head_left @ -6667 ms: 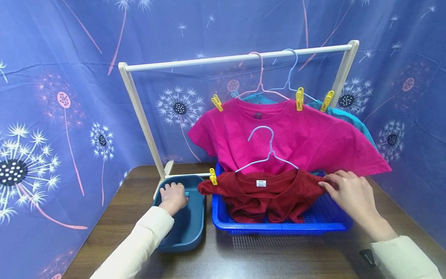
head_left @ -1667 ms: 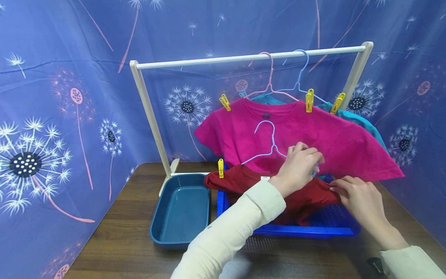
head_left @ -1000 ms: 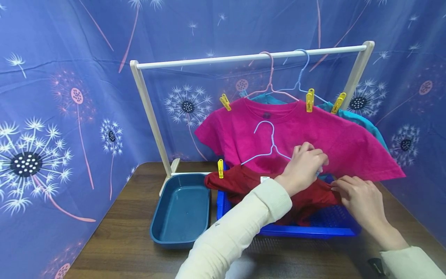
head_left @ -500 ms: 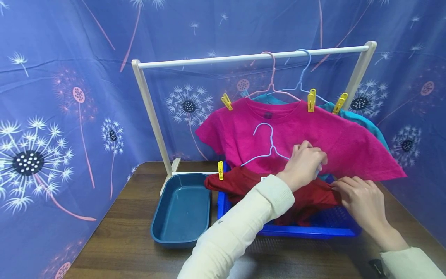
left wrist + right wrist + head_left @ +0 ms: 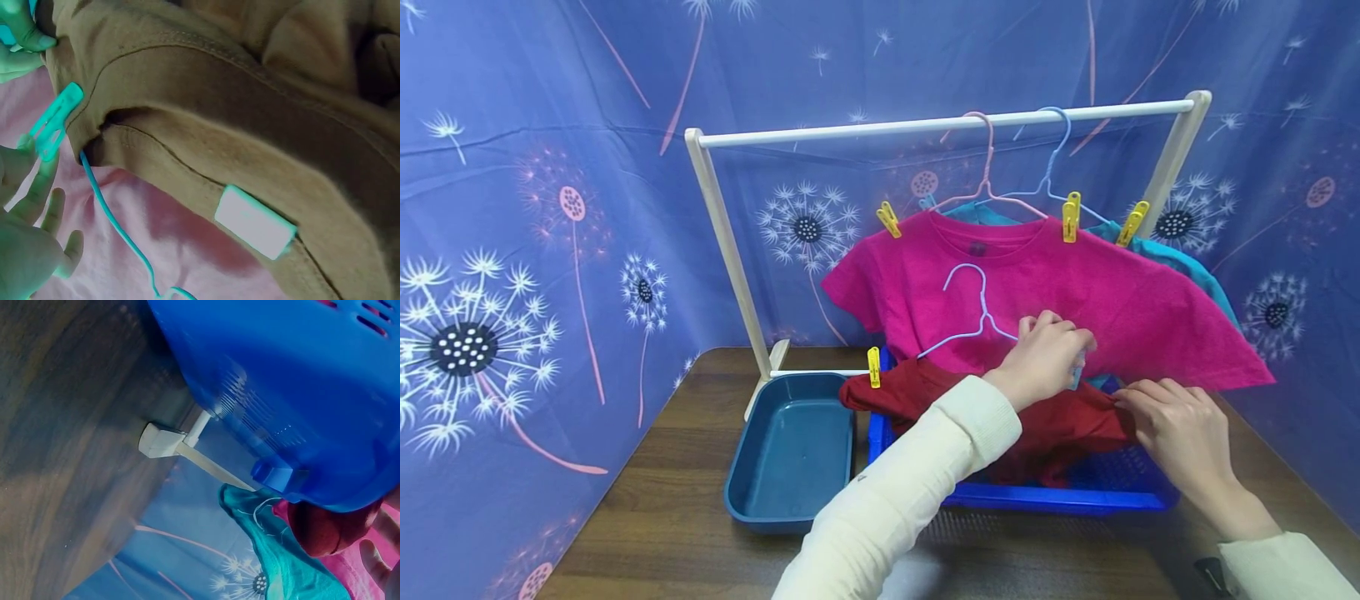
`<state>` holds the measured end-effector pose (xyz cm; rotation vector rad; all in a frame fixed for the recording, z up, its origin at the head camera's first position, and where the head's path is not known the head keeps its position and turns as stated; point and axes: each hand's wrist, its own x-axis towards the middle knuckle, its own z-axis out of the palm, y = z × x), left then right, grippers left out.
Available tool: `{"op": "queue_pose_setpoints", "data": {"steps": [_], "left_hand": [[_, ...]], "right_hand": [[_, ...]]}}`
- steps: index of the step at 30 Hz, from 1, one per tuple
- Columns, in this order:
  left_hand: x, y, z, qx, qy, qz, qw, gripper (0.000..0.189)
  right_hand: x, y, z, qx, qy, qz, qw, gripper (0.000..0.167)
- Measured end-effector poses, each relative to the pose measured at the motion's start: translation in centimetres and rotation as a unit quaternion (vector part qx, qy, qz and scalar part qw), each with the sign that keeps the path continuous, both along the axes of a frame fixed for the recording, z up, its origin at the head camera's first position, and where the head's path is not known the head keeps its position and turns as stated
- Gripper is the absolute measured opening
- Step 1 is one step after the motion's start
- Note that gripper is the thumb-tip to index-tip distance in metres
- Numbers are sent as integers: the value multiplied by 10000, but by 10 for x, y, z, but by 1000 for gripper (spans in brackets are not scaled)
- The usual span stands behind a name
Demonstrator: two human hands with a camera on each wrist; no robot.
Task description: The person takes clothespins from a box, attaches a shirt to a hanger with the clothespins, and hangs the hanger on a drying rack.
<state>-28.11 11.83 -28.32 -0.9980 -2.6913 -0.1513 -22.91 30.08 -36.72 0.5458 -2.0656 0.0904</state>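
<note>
My left hand [image 5: 1048, 354] has its fingertips on the handle end of a light clothespin [image 5: 57, 122], which looks light blue in the head view. The clothespin bites the shoulder of a red T-shirt [image 5: 1078, 425], beside the light-blue wire hanger [image 5: 983, 296] in its neck. At the shirt's right sleeve, my right hand [image 5: 1183, 425] pinches the fabric between thumb and fingers. A yellow clothespin [image 5: 874, 367] grips the opposite shoulder. The white neck label [image 5: 256, 222] shows in the left wrist view, while my left forearm covers part of the shirt in the head view.
The red shirt lies over a blue basket [image 5: 1060, 498]. Behind it, a pink T-shirt [image 5: 1097, 283] and a teal T-shirt [image 5: 1180, 260] hang from a white rack bar [image 5: 865, 129], with yellow clothespins on them. A dark teal tray [image 5: 790, 458] stands left of the basket.
My left hand went from the teal tray across to the red shirt's right shoulder with the clothespin, then shifted slightly left just now. My right hand keeps its hold on the sleeve.
</note>
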Motion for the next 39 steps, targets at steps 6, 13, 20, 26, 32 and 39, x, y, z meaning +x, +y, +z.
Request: {"op": "queue_pose_setpoints", "data": {"steps": [6,13,20,26,32,39], "left_hand": [[3,-8,-4,-30,101,80,9999,38],[3,-28,-9,132,452,-1,9989,32],[5,-53,-13,146,649,-41,9978,27],[5,-78,-12,253,786,-4,9966,21],[1,-105,-10,609,772,135,9951,20],[-4,-136,-10,1051,864,298,9903,24]], "right_hand": [[0,-1,0,-50,25,44,10000,49],[-2,-3,1,-102,166,165,9997,53],[-2,-3,1,-135,182,178,9996,52],[-2,-3,0,-174,125,158,9996,53],[-2,-2,0,-136,20,142,9998,44],[-3,-2,-1,-119,25,217,9997,38]]}}
